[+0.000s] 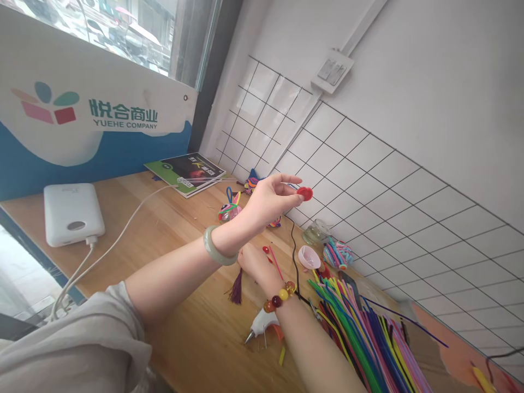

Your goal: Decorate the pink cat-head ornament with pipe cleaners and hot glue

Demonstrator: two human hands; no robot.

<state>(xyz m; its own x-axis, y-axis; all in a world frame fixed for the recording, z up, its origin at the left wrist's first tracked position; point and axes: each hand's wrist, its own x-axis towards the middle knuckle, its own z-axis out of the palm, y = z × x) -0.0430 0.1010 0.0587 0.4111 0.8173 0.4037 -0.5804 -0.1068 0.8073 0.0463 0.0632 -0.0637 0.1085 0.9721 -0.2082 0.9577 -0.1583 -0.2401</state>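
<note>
Near the centre of the frame, my left hand [268, 201] pinches the small red piece [305, 194] at its left edge, thumb below and fingers above, one finger reaching out straight over it. The piece sticks out past my fingertips toward the right of the frame, its longer side running roughly left to right, in line with my thumb.

My right hand [258, 266] is lower, below and left of the red piece, with its knuckles just under my left wrist. Its fingers curl in, but their tips are hidden, so I cannot tell what they grip. The purple tassel [236, 290] lies just below them, much nearer my right hand than my left. The glue gun [265, 321] rests below that, its nozzle pointing to the lower left, beside my right forearm.
</note>
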